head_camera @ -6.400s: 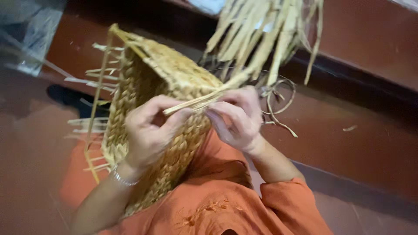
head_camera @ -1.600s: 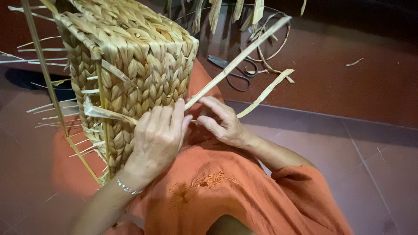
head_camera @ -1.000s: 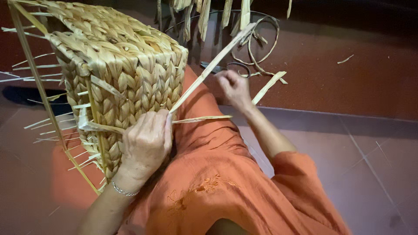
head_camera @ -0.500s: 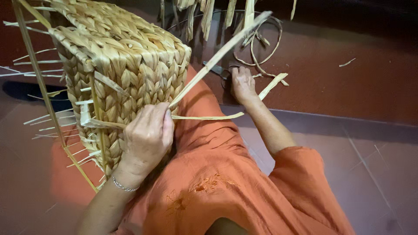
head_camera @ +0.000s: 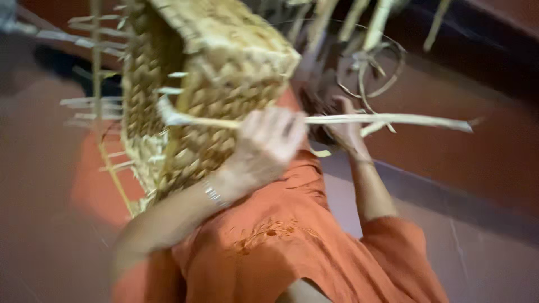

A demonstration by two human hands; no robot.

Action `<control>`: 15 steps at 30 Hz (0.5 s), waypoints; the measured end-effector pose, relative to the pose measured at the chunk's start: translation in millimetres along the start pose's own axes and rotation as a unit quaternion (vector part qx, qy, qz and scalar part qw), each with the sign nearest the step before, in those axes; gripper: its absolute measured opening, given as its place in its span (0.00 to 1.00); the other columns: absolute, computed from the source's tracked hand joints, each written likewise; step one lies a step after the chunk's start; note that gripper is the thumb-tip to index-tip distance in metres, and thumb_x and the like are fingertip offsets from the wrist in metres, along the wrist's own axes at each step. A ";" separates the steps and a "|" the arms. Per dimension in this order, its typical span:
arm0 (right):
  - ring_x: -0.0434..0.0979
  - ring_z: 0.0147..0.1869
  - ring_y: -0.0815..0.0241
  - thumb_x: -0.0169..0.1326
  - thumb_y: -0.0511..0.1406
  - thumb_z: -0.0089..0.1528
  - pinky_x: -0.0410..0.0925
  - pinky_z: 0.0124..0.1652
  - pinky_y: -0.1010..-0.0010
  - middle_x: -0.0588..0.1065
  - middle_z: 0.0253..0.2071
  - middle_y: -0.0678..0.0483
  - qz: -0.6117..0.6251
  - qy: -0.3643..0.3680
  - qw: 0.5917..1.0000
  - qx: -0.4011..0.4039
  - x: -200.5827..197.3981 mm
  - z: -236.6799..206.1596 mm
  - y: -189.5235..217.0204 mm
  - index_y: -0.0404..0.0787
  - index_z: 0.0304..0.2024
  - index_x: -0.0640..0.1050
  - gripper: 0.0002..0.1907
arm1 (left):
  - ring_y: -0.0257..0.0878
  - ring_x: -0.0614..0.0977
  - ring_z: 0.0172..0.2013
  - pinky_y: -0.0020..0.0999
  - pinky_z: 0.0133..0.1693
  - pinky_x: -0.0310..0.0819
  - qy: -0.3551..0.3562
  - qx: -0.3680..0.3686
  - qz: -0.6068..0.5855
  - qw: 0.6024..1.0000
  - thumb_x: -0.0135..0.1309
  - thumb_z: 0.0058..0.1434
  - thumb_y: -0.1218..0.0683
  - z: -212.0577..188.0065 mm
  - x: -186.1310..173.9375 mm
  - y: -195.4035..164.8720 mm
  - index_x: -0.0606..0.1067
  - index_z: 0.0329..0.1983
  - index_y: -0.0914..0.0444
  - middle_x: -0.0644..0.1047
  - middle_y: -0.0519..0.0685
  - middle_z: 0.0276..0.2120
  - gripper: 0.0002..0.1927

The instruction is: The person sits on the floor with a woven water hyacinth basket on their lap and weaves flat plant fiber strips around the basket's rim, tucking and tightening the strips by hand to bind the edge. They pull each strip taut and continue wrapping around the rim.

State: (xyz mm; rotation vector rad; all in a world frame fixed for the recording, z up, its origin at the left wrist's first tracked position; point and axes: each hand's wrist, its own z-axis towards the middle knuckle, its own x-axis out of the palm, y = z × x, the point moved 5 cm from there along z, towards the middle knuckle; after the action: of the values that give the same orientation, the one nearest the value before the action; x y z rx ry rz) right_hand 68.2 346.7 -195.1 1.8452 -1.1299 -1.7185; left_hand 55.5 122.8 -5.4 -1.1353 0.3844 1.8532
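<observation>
I see the woven basket (head_camera: 202,95) tipped on its side over the orange-clad lap, its inside hidden from me. My left hand (head_camera: 264,143) presses against its wall, fingers curled over a long straw strip (head_camera: 387,119). My right hand (head_camera: 342,126) is blurred beyond; I cannot tell its grip. Loose strands (head_camera: 365,33) hang above, cut off.

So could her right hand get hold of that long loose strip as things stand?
Probably yes. The right hand sits right against the long strip, with nothing between them, while the left hand presses on the woven basket. Blur hides the fingers.
</observation>
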 end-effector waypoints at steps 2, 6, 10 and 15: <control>0.77 0.56 0.55 0.64 0.32 0.61 0.72 0.54 0.64 0.77 0.54 0.46 0.151 0.005 0.988 -0.038 -1.4 -3.1 4.8 0.35 0.63 0.71 0.28 | 0.42 0.76 0.36 0.37 0.34 0.67 -0.027 0.002 -0.013 1.000 0.53 0.64 0.57 9.3 9.2 6.1 0.75 0.45 0.69 0.72 0.50 0.34 0.11; 0.69 0.50 0.61 0.53 0.40 0.67 0.64 0.47 0.72 0.72 0.68 0.49 0.307 0.057 0.948 -0.059 -7.4 -27.4 0.4 0.36 0.73 0.66 0.33 | 0.47 0.80 0.40 0.38 0.39 0.75 -0.085 -0.062 -0.077 0.992 0.54 0.66 0.62 34.7 27.4 40.3 0.74 0.47 0.70 0.76 0.55 0.37 0.08; 0.70 0.47 0.65 0.47 0.57 0.70 0.65 0.47 0.77 0.71 0.52 0.53 0.365 0.093 0.920 -0.106 -17.6 -51.7 11.5 0.33 0.76 0.65 0.43 | 0.51 0.83 0.42 0.37 0.46 0.80 -0.092 -0.084 -0.133 0.983 0.54 0.68 0.65 38.9 31.1 51.7 0.73 0.45 0.70 0.78 0.63 0.42 0.04; 0.66 0.73 0.50 0.38 0.67 0.68 0.60 0.69 0.63 0.65 0.71 0.41 0.246 0.072 0.953 -0.159 -34.8 -62.0 45.5 0.26 0.73 0.60 0.53 | 0.52 0.81 0.41 0.42 0.45 0.77 -0.095 -0.096 -0.196 0.971 0.56 0.65 0.63 32.4 5.9 44.0 0.74 0.42 0.66 0.77 0.59 0.40 0.05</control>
State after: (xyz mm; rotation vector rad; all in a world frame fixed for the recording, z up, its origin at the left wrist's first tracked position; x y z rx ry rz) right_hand 116.2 330.3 -127.6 1.3296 -1.0668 -1.3574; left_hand 0.7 122.9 -1.1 -1.0591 -0.1272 1.6497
